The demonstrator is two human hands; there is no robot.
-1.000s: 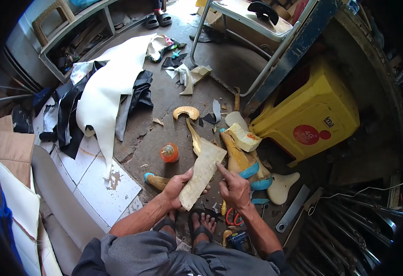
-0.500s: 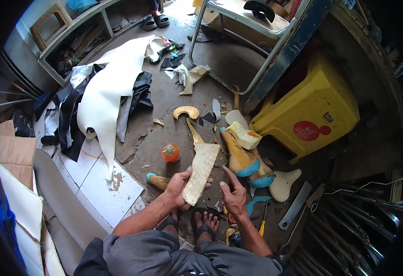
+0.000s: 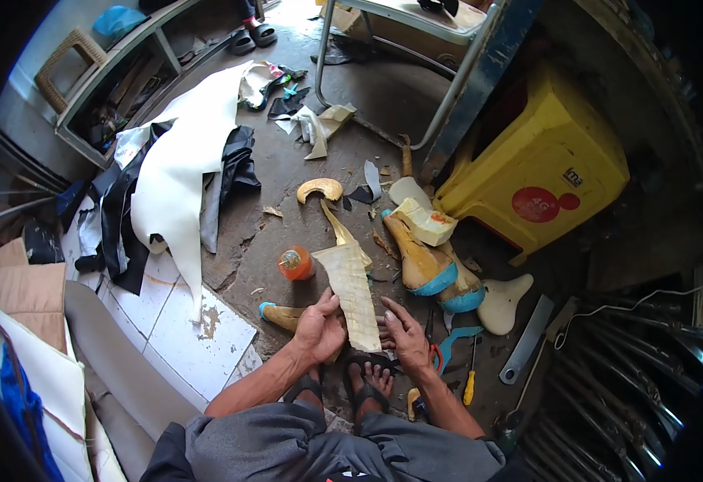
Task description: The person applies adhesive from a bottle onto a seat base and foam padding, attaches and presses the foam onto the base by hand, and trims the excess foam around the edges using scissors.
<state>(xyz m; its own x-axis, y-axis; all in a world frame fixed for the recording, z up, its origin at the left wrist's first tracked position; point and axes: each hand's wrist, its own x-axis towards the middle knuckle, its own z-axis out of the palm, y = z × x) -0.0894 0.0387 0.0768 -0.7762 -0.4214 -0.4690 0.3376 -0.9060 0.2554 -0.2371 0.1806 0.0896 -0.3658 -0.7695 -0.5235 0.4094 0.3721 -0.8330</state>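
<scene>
A cream, rough-faced slab (image 3: 350,293), which looks like foam, is gripped along its left edge by my left hand (image 3: 321,331), thumb uppermost. Its wide end points away from me. Beside its lower right edge is my right hand (image 3: 405,336), index finger stretched out and fingers apart; whether the fingertips touch the slab I cannot tell. Just beyond the slab, an orange bottle (image 3: 296,263) stands on the floor. Right of it lie shoe-last-like forms (image 3: 419,255) banded in blue, with a pale block (image 3: 426,222) on top.
A yellow plastic stool (image 3: 544,161) lies tipped at the right. Nearby are a yellow-handled screwdriver (image 3: 469,387), a flat metal bar (image 3: 525,339) and a pale rounded piece (image 3: 502,305). White sheet material (image 3: 179,177) spreads across the left floor. A metal-framed chair (image 3: 448,108) stands farther back.
The slab has turned, its far end swinging left and its near end right. My right hand has shifted slightly down, close to its edge. The camera view has moved slightly.
</scene>
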